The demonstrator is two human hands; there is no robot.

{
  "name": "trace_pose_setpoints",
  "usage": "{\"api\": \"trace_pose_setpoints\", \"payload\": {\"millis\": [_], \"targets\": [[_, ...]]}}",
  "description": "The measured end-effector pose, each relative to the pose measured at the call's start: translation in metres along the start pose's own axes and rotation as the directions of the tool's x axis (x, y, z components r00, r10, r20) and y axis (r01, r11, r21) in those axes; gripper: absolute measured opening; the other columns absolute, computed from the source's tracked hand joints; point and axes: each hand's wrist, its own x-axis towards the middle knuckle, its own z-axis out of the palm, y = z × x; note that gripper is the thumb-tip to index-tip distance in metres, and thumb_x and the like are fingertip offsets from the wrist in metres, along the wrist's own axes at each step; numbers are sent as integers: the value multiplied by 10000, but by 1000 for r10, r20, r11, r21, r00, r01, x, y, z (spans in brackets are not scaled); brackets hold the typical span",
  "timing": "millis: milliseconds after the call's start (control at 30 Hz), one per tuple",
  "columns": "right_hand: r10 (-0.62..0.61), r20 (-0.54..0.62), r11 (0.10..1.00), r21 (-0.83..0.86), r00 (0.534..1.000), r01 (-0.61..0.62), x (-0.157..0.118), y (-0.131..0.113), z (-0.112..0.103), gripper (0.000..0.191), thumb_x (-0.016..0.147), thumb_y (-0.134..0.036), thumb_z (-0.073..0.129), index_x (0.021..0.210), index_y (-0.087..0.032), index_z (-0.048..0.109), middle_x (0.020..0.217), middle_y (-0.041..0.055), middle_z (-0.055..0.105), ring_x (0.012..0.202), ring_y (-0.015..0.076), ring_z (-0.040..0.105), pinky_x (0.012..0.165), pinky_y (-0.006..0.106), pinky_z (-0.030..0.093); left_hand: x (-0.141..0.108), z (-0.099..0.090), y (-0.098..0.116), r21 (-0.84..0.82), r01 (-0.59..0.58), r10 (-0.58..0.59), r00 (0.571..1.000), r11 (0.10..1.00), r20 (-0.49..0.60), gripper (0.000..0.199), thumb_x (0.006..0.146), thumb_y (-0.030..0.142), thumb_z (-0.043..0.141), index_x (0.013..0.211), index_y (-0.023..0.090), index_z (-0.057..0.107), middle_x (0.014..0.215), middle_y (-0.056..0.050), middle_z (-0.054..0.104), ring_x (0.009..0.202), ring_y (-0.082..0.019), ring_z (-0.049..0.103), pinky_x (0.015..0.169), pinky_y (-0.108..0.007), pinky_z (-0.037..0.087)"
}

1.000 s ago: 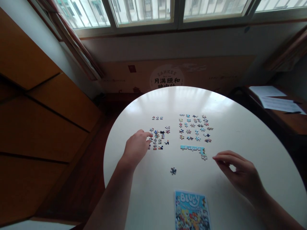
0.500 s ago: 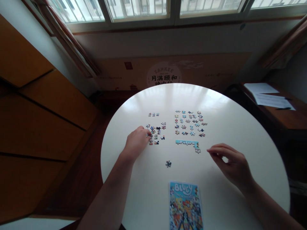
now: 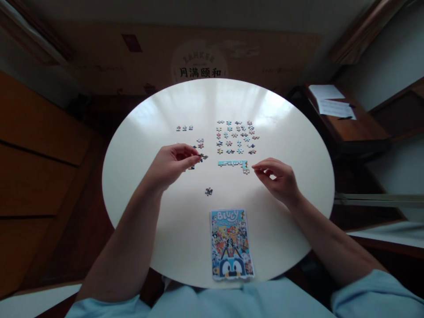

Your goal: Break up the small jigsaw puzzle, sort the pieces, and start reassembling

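My left hand [image 3: 170, 165] pinches a small puzzle piece [image 3: 203, 156] between thumb and fingertips, above the left group of loose pieces [image 3: 200, 145]. The hand hides part of that group. Just right of a joined strip of pale blue pieces [image 3: 233, 163], my right hand [image 3: 278, 179] hovers with thumb and forefinger brought together; no piece shows in them. The strip bends down at its right end. Below it, toward me, a few dark pieces [image 3: 208, 191] lie joined or close together. Near my edge of the table lies the colourful Bluey picture sheet [image 3: 232, 243].
The round white table [image 3: 132, 212] carries rows of loose pieces [image 3: 234, 135] behind the strip and three pieces [image 3: 184, 128] at the far left. Farther right, a wooden desk [image 3: 367, 132] holds papers [image 3: 336, 108] and pens. A wooden cabinet [image 3: 43, 176] stands at left.
My left hand has lifted off the left group with a piece and drawn toward the table's middle. My right hand stays beside the strip. The view has tilted down.
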Motion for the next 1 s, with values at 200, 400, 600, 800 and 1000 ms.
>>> {"api": "trace_pose_setpoints", "payload": {"millis": [200,400,600,800,1000], "targets": [[-44,88,994,100,995,36,-6,-12,13,216,875,-179,697,1086,-213,665,964,46,718,720,112,672,538,206,526,-18,67,14,-465,395,-270,910,792,315,319,629,350,835,730,170,592,553,63,443,459,-40,314,403,-165,158],[-55,64,990,133,996,46,-5,-18,22,279,839,-209,759,1091,-224,639,961,35,735,766,129,715,548,195,543,-24,80,11,-484,521,-326,841,703,432,360,628,358,850,731,162,566,542,64,433,464,-33,313,408,-144,126],[-50,41,992,117,998,45,-2,-20,23,172,842,-204,756,991,-203,670,874,32,736,738,129,709,533,193,539,-27,85,9,-450,541,-333,822,710,463,316,684,359,815,760,162,580,545,64,443,446,-29,286,407,-155,118],[-137,53,988,73,989,133,-1,-17,19,93,857,-189,737,942,-203,703,979,73,730,851,159,704,552,221,555,-24,84,6,-426,525,-327,828,737,455,312,684,356,818,764,162,586,566,65,448,457,-34,284,411,-172,119],[-332,93,935,-102,939,341,-1,-17,12,100,881,-137,699,918,-219,742,957,55,745,840,154,697,724,300,588,-24,89,6,-374,460,-301,860,805,411,325,641,363,833,740,162,597,572,61,449,489,-54,327,437,-193,151]]}}
